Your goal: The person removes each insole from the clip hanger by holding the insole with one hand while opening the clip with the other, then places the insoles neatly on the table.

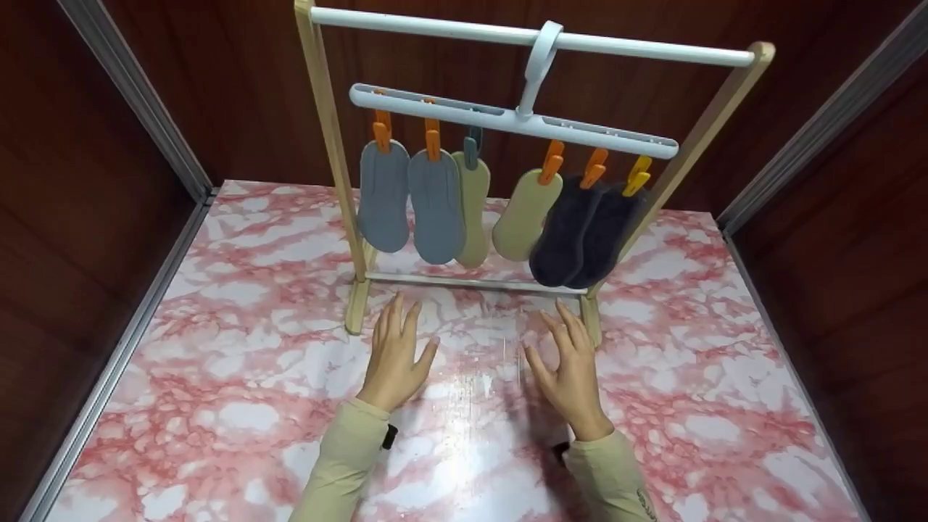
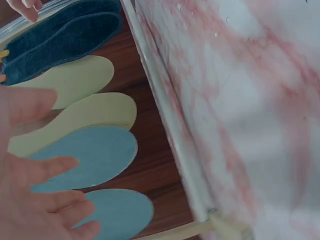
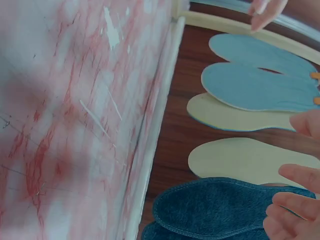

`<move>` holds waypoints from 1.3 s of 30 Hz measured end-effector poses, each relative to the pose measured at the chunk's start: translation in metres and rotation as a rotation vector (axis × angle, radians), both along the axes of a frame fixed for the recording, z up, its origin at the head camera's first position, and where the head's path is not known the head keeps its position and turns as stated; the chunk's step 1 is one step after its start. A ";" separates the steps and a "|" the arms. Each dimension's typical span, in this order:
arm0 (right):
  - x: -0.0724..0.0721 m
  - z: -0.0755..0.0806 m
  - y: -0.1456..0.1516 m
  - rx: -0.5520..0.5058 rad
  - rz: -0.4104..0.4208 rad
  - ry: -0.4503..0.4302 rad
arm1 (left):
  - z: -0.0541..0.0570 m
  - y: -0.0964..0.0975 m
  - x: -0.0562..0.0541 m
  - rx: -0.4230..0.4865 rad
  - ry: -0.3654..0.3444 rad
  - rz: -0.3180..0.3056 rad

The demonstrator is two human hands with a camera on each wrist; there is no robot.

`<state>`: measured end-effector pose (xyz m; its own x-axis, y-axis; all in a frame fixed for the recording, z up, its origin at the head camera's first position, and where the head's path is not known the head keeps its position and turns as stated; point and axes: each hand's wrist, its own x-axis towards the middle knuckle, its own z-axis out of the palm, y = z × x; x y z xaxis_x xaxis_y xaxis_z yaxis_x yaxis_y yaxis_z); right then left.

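My left hand (image 1: 397,359) is over the table before the rack's left foot, fingers spread and holding nothing. My right hand (image 1: 568,370) is in front of the right foot, fingers spread and also empty. Beyond them, insoles hang by clips from a white hanger (image 1: 464,109): two grey-blue insoles (image 1: 437,210), two pale yellow-green insoles (image 1: 528,217) and two dark fuzzy insoles (image 1: 562,239). Orange clips (image 1: 433,143), a dark green clip (image 1: 470,152) and a yellow clip (image 1: 637,180) grip their upper ends. In the left wrist view, the fingers overlap the blue insoles (image 2: 107,155).
The hanger hooks onto the white top bar (image 1: 435,27) of a rack with wooden posts (image 1: 330,138). A white lower bar (image 1: 471,281) joins its feet. The red-and-white marbled table (image 1: 239,348) is bordered by dark wood panels (image 1: 855,145) with metal edge strips.
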<state>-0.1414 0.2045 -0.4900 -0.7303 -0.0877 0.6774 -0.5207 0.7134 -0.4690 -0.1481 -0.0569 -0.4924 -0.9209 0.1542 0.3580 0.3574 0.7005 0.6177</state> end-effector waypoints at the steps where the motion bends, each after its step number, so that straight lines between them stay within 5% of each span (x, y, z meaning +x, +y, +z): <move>1: 0.000 0.000 0.001 -0.010 -0.003 0.000 | -0.001 -0.001 -0.002 0.044 -0.012 -0.001; 6: 0.000 0.000 0.002 -0.036 -0.015 -0.010 | -0.002 -0.005 -0.011 0.266 -0.043 0.031; 13: 0.001 -0.003 0.001 -0.070 -0.009 -0.015 | 0.003 -0.014 -0.024 0.393 0.040 0.129; 18: 0.001 -0.003 0.000 -0.133 0.015 -0.021 | 0.015 -0.019 -0.037 0.436 0.134 0.208; 23: 0.001 -0.001 -0.003 -0.204 0.035 0.000 | 0.032 -0.023 -0.051 0.462 0.199 0.224; 29: 0.007 0.011 -0.007 -0.251 0.044 0.066 | 0.050 -0.025 -0.064 0.435 0.239 0.242; 39: 0.019 0.035 -0.019 -0.243 0.042 0.147 | 0.065 -0.030 -0.082 0.404 0.242 0.272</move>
<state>-0.1229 0.1860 -0.4555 -0.6221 0.0619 0.7805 -0.6225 0.5655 -0.5410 -0.2304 -0.0873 -0.4278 -0.7923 -0.2716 0.5463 0.3619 0.5116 0.7793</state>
